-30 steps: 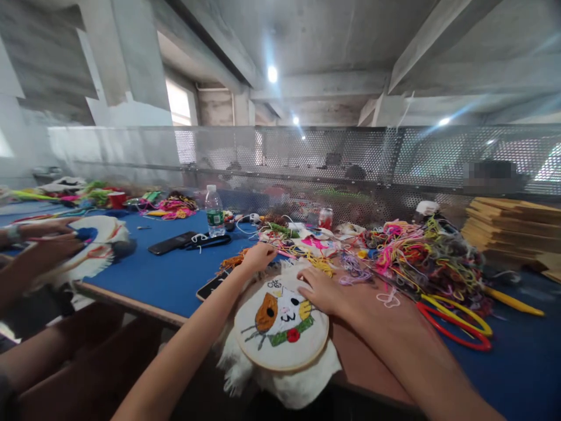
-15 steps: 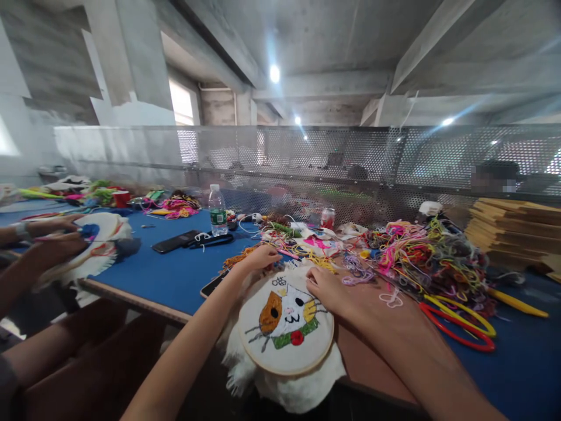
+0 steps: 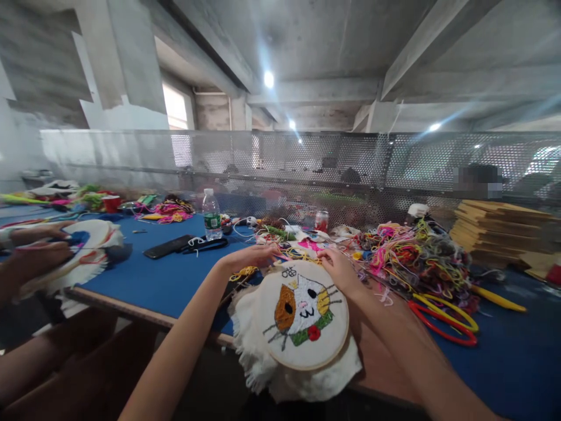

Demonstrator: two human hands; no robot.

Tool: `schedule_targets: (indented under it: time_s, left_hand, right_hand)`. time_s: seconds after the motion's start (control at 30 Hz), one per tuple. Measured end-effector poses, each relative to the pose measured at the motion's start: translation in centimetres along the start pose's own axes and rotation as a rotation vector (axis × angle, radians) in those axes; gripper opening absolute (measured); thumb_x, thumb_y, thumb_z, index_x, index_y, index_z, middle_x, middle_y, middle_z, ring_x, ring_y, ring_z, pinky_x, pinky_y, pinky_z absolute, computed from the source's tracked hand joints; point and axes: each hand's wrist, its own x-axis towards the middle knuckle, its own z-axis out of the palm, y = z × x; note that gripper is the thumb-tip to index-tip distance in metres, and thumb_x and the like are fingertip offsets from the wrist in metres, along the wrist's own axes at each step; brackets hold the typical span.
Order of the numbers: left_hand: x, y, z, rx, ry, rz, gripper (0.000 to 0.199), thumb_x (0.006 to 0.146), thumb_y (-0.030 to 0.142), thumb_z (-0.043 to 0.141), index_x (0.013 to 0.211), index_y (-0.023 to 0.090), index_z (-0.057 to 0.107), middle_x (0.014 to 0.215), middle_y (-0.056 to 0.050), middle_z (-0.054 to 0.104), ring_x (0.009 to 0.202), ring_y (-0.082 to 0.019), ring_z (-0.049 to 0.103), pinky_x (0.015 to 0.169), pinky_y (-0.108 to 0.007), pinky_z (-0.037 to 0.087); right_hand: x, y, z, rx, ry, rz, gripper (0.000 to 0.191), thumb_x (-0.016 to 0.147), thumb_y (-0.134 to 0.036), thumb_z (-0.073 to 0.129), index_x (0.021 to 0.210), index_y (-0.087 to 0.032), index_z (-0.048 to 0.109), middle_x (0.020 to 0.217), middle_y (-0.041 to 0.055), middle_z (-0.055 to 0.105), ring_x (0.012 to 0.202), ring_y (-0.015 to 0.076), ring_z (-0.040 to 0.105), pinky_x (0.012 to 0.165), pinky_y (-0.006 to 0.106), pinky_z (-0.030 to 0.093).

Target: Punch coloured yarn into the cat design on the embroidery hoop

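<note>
An embroidery hoop (image 3: 274, 307) with white fringed cloth (image 3: 258, 351) leans at the table's front edge in front of me. On it is a stitched cat (image 3: 302, 310) with an orange patch, a green collar and a red flower. My left hand (image 3: 254, 256) is beyond the hoop's upper left, fingers together and pointing right, at a thin pink stick and loose yellow thread (image 3: 302, 255). Bent fingers of my right hand (image 3: 335, 266) are closed at the hoop's upper right edge. Whatever is between the fingertips of either hand is too small to make out.
A tangled heap of coloured yarn (image 3: 421, 257) lies right, with red and yellow hoops (image 3: 451, 333) before it. A bottle (image 3: 211, 216), phone (image 3: 169, 247) and can (image 3: 321, 221) stand or lie behind. At left, a co-worker's hands hold another embroidery (image 3: 103, 234).
The hoop has turned slightly and sits a little farther right in view. My left hand has flattened and moved slightly left; my right hand has shifted up along the hoop's edge.
</note>
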Motion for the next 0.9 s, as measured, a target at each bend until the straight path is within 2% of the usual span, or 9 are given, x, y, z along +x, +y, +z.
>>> schedule_targets:
  time_s: [0.17, 0.23, 0.3, 0.37, 0.5, 0.57, 0.73, 0.8, 0.9]
  left_hand:
    - [-0.6, 0.0, 1.6, 0.158, -0.285, -0.21, 0.031, 0.054, 0.034, 0.074, 0.08, 0.019, 0.068, 0.083, -0.005, 0.068, 0.07, -0.019, 0.06, 0.061, -0.027, 0.047]
    - [-0.4, -0.1, 2.1, 0.131, -0.285, -0.232, 0.032, 0.054, 0.035, 0.074, 0.08, 0.017, 0.068, 0.081, -0.006, 0.068, 0.066, -0.02, 0.061, 0.06, -0.028, 0.047]
    - [0.1, -0.3, 2.3, 0.071, -0.176, -0.167, 0.034, 0.058, 0.036, 0.071, 0.085, 0.017, 0.067, 0.086, -0.006, 0.068, 0.07, -0.02, 0.062, 0.063, -0.029, 0.048]
    - [0.9, -0.7, 2.1, 0.036, 0.037, -0.028, 0.038, 0.064, 0.037, 0.066, 0.095, 0.016, 0.064, 0.096, -0.007, 0.066, 0.08, -0.02, 0.061, 0.071, -0.029, 0.047]
    - [2.1, -1.2, 0.9, 0.149, 0.713, 0.333, 0.039, 0.078, 0.039, 0.049, 0.108, 0.016, 0.056, 0.111, -0.007, 0.059, 0.104, -0.021, 0.051, 0.089, -0.03, 0.04]
    - [2.3, -1.2, 0.4, 0.249, 0.937, 0.434, 0.039, 0.081, 0.037, 0.044, 0.113, 0.018, 0.053, 0.118, -0.007, 0.056, 0.113, -0.021, 0.045, 0.096, -0.03, 0.034]
    - [1.8, -1.1, 0.1, 0.263, 1.046, 0.45, 0.039, 0.083, 0.035, 0.043, 0.117, 0.018, 0.052, 0.123, -0.006, 0.052, 0.117, -0.021, 0.043, 0.1, -0.031, 0.031]
    - [1.7, -1.2, 0.0, 0.235, 1.04, 0.436, 0.037, 0.083, 0.034, 0.043, 0.115, 0.018, 0.054, 0.123, -0.006, 0.053, 0.116, -0.02, 0.044, 0.1, -0.031, 0.031]
    - [2.0, -1.4, -0.2, 0.158, 1.052, 0.409, 0.036, 0.083, 0.033, 0.044, 0.113, 0.017, 0.054, 0.123, -0.005, 0.053, 0.115, -0.02, 0.045, 0.099, -0.03, 0.033]
  right_hand:
    - [0.2, 2.0, 0.2, -0.006, 0.0, 0.064, 0.018, 0.074, -0.015, 0.042, 0.077, -0.015, 0.059, 0.081, 0.0069, 0.063, 0.077, 0.0172, 0.055, 0.072, 0.029, 0.04]
    - [0.3, 2.6, -0.2, -0.03, 0.014, 0.057, 0.017, 0.075, -0.017, 0.042, 0.077, -0.016, 0.058, 0.08, 0.006, 0.062, 0.073, 0.0166, 0.054, 0.068, 0.028, 0.04]
    - [0.4, 3.2, -1.0, -0.106, 0.062, 0.039, 0.017, 0.076, -0.018, 0.041, 0.078, -0.016, 0.058, 0.081, 0.0059, 0.06, 0.071, 0.0168, 0.053, 0.067, 0.028, 0.04]
    - [0.4, 3.9, -2.0, -0.246, 0.146, 0.019, 0.019, 0.077, -0.018, 0.04, 0.08, -0.017, 0.058, 0.084, 0.0075, 0.06, 0.077, 0.0186, 0.052, 0.07, 0.03, 0.04]
    - [0.2, 4.8, -4.0, -0.596, 0.271, 0.021, 0.025, 0.078, -0.013, 0.038, 0.09, -0.017, 0.06, 0.099, 0.0117, 0.059, 0.096, 0.0254, 0.047, 0.08, 0.037, 0.037]
    - [0.1, 4.9, -4.4, -0.674, 0.257, 0.065, 0.032, 0.078, -0.01, 0.038, 0.098, -0.018, 0.06, 0.111, 0.0113, 0.056, 0.093, 0.0247, 0.049, 0.075, 0.036, 0.038]
    - [-0.1, 5.1, -4.6, -0.699, 0.197, 0.173, 0.037, 0.08, -0.008, 0.034, 0.102, -0.023, 0.06, 0.108, 0.0072, 0.058, 0.074, 0.018, 0.054, 0.068, 0.033, 0.04]
    - [0.0, 5.2, -4.6, -0.712, 0.23, 0.123, 0.035, 0.079, -0.009, 0.037, 0.098, -0.021, 0.062, 0.104, 0.0087, 0.059, 0.085, 0.0218, 0.053, 0.076, 0.037, 0.039]
    - [0.0, 5.2, -4.7, -0.663, 0.289, -0.033, 0.036, 0.078, -0.006, 0.036, 0.098, -0.019, 0.063, 0.119, 0.0096, 0.053, 0.109, 0.0262, 0.044, 0.09, 0.042, 0.033]
